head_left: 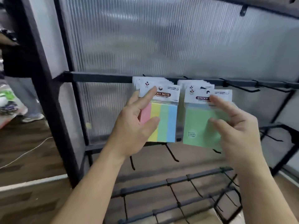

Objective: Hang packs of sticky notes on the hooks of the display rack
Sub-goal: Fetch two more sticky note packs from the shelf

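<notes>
spread fingers [149,94] steadying hung packs
left hand [134,125] loosely open, forefinger on the striped pack [166,122]; right hand [239,126] open, gripping nothing, by the green pack [199,125]. both hang at the middle of the rail [100,77], probably being squared; hooks [242,88] rightward are bare.

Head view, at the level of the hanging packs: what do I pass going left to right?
Black frame post → left hand → four-colour pack → green pack → right hand → empty hooks.
</notes>
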Tool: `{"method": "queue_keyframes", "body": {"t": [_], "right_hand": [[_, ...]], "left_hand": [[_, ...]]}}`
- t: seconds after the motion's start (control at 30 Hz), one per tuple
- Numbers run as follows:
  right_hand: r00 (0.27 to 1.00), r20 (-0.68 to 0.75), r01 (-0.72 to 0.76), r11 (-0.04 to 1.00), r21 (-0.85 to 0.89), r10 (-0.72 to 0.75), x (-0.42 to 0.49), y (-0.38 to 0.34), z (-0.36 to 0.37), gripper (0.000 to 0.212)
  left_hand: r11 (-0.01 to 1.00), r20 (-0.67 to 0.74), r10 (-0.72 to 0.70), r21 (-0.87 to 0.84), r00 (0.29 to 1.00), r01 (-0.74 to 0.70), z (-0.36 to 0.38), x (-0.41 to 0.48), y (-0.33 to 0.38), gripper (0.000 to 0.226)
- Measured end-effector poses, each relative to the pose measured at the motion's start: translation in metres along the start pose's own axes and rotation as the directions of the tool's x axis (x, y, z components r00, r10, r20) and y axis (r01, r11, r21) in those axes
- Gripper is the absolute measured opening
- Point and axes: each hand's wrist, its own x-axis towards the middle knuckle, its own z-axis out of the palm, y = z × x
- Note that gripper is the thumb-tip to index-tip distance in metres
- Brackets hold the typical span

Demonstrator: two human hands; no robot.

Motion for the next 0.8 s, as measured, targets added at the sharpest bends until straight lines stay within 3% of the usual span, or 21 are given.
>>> {"method": "queue_keyframes", "body": {"t": [0.23, 0.5, 0.67, 0.8], "right_hand": [[1.0, 0.005, 0.026, 0.998, 0.056, -0.026, 0.034, 0.028, -0.01, 0.049], [0.997, 0.066, 0.027, 0.978, 0.207, -0.041, 0.046, 0.048, -0.019, 0.057], [0.993, 0.119, -0.039, 0.946, 0.322, 0.0, 0.051, 0.057, -0.033, 0.056], [0.973, 0.226, -0.108, 0.945, 0.31, 0.037, 0.056, 0.065, -0.038, 0.059]], "left_hand": [[0.991, -0.074, 0.008, 0.131, 0.997, 0.002, 0.01, 0.011, -0.002, 0.066], [0.965, -0.151, 0.018, 0.261, 0.988, 0.022, 0.021, 0.003, 0.008, 0.065], [0.956, -0.231, -0.027, 0.278, 0.973, 0.092, 0.032, 0.002, 0.005, 0.067], [0.949, -0.303, -0.032, 0.289, 0.953, 0.123, 0.043, 0.006, 0.008, 0.069]]}}
